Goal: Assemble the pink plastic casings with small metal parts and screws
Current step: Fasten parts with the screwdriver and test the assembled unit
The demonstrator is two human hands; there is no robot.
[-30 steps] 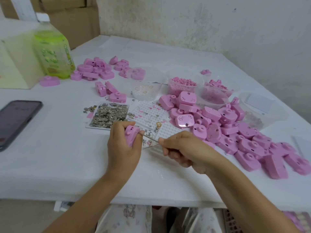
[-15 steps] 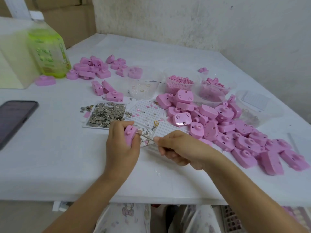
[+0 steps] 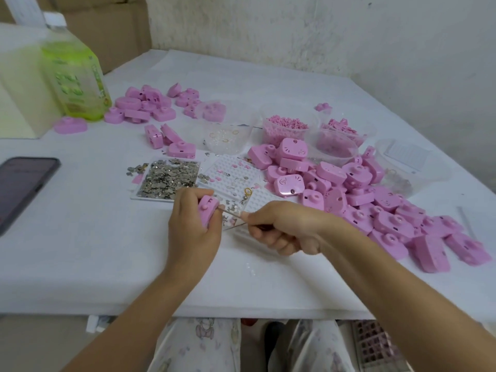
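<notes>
pink casing [image 3: 208, 213] gripped in the left hand, met by a thin tool from the right

the pink casing sits within the curled fingers and thumb of the left hand [image 3: 192, 232], held just above the table [image 3: 80, 251]. the right hand [image 3: 284, 228] pinches a thin metal tool [image 3: 230, 212] between thumb and forefinger, its other fingers folded under. the tool's tip touches the casing's right side. whether a screw or metal part sits at the tip cannot be told. just beyond the fingertips lies a white pegged board [image 3: 230, 163] carrying a few small pieces and a yellow ring [image 3: 248, 190]. beside it, beyond the left hand, a flat tray [image 3: 150, 198] holds a heap of small metal parts [image 3: 169, 181]. to the right of the right hand spreads a large pile of pink casings [image 3: 375, 208]. farther beyond stand clear tubs [image 3: 284, 135] of pink bits. well beyond the left hand lies a smaller cluster of casings [image 3: 145, 106], near a green bottle [image 3: 75, 84]. a dark phone [image 3: 18, 183] lies far to the left of the left hand.
</notes>
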